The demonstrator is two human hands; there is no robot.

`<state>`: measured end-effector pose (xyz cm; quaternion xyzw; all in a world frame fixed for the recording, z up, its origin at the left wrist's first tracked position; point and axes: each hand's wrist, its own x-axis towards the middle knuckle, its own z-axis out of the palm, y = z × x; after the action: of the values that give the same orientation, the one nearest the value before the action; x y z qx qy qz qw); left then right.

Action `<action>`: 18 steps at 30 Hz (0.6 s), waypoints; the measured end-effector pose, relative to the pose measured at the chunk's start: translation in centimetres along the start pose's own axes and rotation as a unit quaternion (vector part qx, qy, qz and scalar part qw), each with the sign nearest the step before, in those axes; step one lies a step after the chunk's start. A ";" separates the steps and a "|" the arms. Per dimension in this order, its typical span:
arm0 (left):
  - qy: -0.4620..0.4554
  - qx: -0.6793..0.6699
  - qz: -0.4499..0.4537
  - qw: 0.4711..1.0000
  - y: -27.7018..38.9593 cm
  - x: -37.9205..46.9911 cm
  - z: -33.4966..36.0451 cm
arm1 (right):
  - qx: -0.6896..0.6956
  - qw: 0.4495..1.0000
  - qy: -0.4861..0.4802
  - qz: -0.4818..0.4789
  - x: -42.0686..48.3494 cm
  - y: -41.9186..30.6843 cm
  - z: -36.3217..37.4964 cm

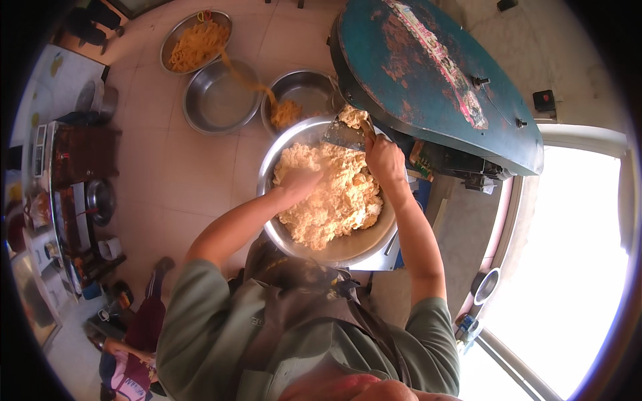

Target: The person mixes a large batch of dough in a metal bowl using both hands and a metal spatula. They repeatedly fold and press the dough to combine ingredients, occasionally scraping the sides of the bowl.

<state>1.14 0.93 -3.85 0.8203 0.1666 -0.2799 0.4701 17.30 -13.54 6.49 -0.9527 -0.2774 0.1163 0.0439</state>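
A wide metal basin [351,258] stands before me, holding a heap of pale, crumbly dough [341,195]. My left hand [301,184] is over the heap's left part and seems to touch it. It is blurred, so its fingers are not clear. In my right hand [386,159], at the basin's upper right rim, is the wooden handle of a broad-bladed metal scraper [343,137]. The blade is tilted over the rim, and a lump of dough [353,116] clings to it.
A green, worn machine housing [426,75] rises close by at the upper right. Beyond the basin stand a metal bowl [220,97] and two others with orange-yellow strips [198,45], one strand stretching between them. A person [143,331] is at the lower left.
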 end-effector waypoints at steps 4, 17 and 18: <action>-0.012 0.083 0.068 0.994 -1.3 1.0 0.8 | 0.008 1.000 0.021 0.022 3.4 2.1 3.6; 0.015 0.126 0.205 0.971 -1.0 -0.3 1.0 | 0.043 0.999 0.025 0.021 2.0 0.8 5.4; -0.009 0.147 0.196 0.969 -0.8 -1.0 0.5 | 0.061 0.996 0.061 -0.003 0.6 0.5 5.5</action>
<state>-0.21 0.92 -3.99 0.8945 -0.0451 -0.2114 0.3912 16.68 -13.57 0.95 -0.9528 -0.2692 0.0745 0.1186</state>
